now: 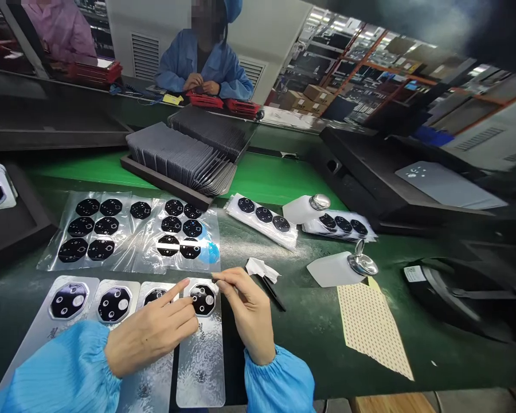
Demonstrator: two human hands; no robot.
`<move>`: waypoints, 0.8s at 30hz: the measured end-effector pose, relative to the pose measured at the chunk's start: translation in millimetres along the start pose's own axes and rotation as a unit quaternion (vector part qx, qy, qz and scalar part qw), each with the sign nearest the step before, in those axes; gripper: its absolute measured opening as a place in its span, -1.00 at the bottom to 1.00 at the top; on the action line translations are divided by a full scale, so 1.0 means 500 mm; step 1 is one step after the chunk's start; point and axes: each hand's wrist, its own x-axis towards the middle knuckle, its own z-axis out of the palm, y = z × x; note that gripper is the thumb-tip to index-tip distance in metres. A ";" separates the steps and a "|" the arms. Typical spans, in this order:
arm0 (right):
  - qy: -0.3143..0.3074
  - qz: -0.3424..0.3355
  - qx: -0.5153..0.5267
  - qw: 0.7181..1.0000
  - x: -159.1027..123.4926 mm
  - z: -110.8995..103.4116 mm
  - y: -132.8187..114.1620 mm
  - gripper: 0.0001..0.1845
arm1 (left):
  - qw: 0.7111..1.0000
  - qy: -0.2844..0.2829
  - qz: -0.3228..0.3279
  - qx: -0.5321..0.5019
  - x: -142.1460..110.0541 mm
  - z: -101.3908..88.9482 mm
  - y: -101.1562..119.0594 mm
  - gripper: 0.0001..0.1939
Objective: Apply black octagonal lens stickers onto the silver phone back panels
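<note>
Four silvery phone back covers lie in a row, each with a black octagonal camera plate near its top; the rightmost back cover [200, 355] is fully bare of sleeves. My left hand [155, 332] is over the third back cover [152, 378], fingers stretched out, fingertips beside the rightmost camera plate [203, 299]. Just above that plate's top right corner, my right hand [249, 312] pinches with thumb and index finger. Something small and dark shows at the fingertips, too small to name. My left hand partly hides the third camera plate [155, 295].
Clear film sheets [146, 261] with black octagonal plates lie behind. A black rack [167, 183] holds dark panels. Two white pump bottles [333, 269], black tweezers [274, 293], white tissue [261, 268] and a dotted sticker sheet [372, 327] lie right. A co-worker [206, 63] sits opposite.
</note>
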 end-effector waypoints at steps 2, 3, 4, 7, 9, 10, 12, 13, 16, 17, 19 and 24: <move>-0.020 0.043 0.056 0.997 0.002 -0.005 0.006 -0.80 | 0.999 -0.022 -0.026 -0.038 0.004 -0.002 0.000 -0.70; -0.025 0.059 0.080 0.995 0.003 -0.007 0.008 -0.78 | 0.996 -0.034 -0.044 -0.065 0.007 -0.004 -0.001 -0.71; -0.029 0.073 0.105 0.991 0.003 -0.009 0.011 -0.76 | 0.993 -0.041 -0.064 -0.096 0.010 -0.006 -0.001 -0.71; -0.026 0.116 0.169 0.978 0.002 -0.012 0.017 -0.76 | 0.975 -0.023 -0.116 -0.189 0.016 -0.018 -0.008 -0.70; 0.002 0.133 0.188 0.973 0.000 -0.013 0.019 -0.78 | 0.960 0.013 -0.150 -0.237 0.012 -0.033 -0.016 -0.72; 0.018 0.135 0.188 0.973 -0.001 -0.013 0.019 -0.81 | 0.952 0.033 -0.169 -0.251 0.007 -0.042 -0.022 -0.74; 0.044 0.125 0.170 0.976 -0.003 -0.015 0.019 -0.87 | 0.941 0.061 -0.206 -0.261 -0.011 -0.065 -0.031 -0.77; 0.054 0.115 0.156 0.980 -0.003 -0.016 0.019 -0.89 | 0.938 0.068 -0.220 -0.260 -0.023 -0.076 -0.035 -0.78; 0.066 0.069 0.106 0.990 -0.002 -0.019 0.018 -0.91 | 0.942 0.066 -0.219 -0.247 -0.066 -0.099 -0.032 -0.77; 0.063 0.053 0.094 0.992 -0.001 -0.019 0.019 -0.89 | 0.947 0.061 -0.207 -0.237 -0.080 -0.101 -0.026 -0.76; 0.054 0.031 0.081 0.995 0.000 -0.020 0.022 -0.85 | 0.962 0.055 -0.168 -0.207 -0.104 -0.099 -0.012 -0.72; 0.092 0.070 0.076 0.990 -0.002 -0.021 0.033 -0.87 | 0.981 0.102 -0.080 -0.143 -0.126 -0.075 0.013 -0.79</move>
